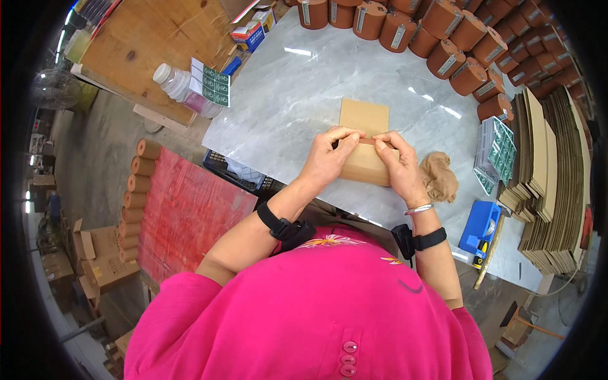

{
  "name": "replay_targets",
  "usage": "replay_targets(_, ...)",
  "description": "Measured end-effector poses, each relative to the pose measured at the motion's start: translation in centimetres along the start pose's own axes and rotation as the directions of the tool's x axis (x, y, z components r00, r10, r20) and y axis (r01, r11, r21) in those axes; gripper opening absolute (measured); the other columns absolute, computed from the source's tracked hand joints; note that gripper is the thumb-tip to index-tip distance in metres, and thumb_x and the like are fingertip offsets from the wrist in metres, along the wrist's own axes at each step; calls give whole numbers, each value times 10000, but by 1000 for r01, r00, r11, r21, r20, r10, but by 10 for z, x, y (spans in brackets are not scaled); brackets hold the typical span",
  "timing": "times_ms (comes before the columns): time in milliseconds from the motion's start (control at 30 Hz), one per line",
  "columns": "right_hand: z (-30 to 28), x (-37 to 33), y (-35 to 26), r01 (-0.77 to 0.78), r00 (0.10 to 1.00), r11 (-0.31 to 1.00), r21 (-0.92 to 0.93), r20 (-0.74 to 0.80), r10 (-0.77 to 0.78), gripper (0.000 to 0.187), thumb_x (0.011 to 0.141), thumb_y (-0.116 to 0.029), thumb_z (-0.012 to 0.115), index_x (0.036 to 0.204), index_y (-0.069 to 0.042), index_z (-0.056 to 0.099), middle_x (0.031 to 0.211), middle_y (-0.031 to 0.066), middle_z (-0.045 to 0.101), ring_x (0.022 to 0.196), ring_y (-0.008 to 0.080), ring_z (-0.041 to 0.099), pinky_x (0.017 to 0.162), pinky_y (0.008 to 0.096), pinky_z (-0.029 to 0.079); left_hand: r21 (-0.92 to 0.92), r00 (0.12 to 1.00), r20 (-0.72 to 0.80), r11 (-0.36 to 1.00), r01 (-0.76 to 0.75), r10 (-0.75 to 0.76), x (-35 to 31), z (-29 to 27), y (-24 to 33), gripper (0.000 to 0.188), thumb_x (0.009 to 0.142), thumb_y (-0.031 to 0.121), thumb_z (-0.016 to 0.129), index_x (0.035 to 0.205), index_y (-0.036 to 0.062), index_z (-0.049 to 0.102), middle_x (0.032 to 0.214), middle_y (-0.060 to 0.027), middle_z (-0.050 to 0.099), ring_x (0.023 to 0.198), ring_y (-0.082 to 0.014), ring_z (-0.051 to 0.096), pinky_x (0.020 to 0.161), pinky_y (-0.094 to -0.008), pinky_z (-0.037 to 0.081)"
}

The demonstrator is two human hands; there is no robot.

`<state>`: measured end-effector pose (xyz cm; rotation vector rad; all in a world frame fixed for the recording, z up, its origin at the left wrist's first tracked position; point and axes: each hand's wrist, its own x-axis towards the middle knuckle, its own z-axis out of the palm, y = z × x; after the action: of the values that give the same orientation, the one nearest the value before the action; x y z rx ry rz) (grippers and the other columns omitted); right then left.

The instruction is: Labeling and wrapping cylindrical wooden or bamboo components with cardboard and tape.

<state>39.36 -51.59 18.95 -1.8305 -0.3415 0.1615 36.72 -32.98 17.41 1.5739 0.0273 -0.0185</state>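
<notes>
A small brown cardboard box (366, 170) lies on the grey marbled table near its front edge, its lid flap (365, 115) raised on the far side. My left hand (331, 154) grips the box's far left edge, thumb and fingers pinched together. At the right side my right hand (399, 161) is bent round the box, its thumb pressing near the opening. A strip of reddish brown shows between the fingertips; I cannot make out what it belongs to. Just right of my right hand is a crumpled tan cloth (438, 177).
Reddish-brown cylinders (398, 33) are stacked along the table's far side. Flat cardboard stacks (538, 152) stand at the right, with a blue tape dispenser (479, 227) nearer. Green sticker sheets (216, 85) lean by a clear jar (168, 77). Left stands a red-topped surface (183, 212) beside brown rolls (134, 199).
</notes>
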Motion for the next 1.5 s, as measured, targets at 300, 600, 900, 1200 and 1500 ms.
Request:
replay_targets(300, 8, -21, -49, 299, 906, 694, -655, -33, -422, 434, 823, -195, 737, 1198, -11, 620, 1233, 172, 587, 1155, 357, 545, 959, 444, 440, -39, 990, -48, 990, 134, -136, 4, 0, 0, 269, 978, 201, 589, 1044, -15, 733, 932, -37, 704, 851, -92, 600, 752, -267, 489)
replay_targets(600, 24, -18, -57, 386, 906, 554, -737, 191, -378, 769, 606, -227, 890, 1246, 8, 535, 1243, 161, 554, 1168, 361, 512, 992, 469, 428, -83, 946, -68, 946, 313, -318, 19, 1, 5, 319, 1008, 290, 581, 1079, 11, 719, 956, -30, 692, 879, -94, 592, 773, -272, 486)
replay_targets(900, -6, 105, -39, 368, 897, 626, -688, 440, -43, 784, 580, -580, 869, 1077, -33, 606, 1057, 155, 621, 1046, 354, 603, 870, 429, 495, -241, 953, -280, 969, 48, -117, -9, -36, 9, 322, 1009, 251, 593, 1247, 35, 617, 1171, -55, 644, 1065, -138, 608, 896, -297, 458)
replay_targets(1200, -14, 151, -26, -24, 797, 809, -588, 477, 370, 856, 694, -726, 725, 1137, 6, 696, 1017, 177, 699, 989, 320, 666, 870, 390, 519, -516, 900, 89, 753, 408, -426, -18, -28, 17, 536, 972, 294, 652, 1334, -66, 489, 1313, -154, 573, 1242, -232, 543, 1045, -368, 431)
replay_targets(1500, -14, 104, -28, -284, 844, 841, -461, 295, 447, 870, 845, -719, 589, 1200, 73, 638, 1087, 211, 687, 1028, 267, 660, 871, 353, 520, -488, 891, 154, 751, 444, -427, 13, 8, 9, 612, 915, 289, 728, 1344, -67, 475, 1324, -153, 556, 1253, -247, 516, 1083, -390, 396)
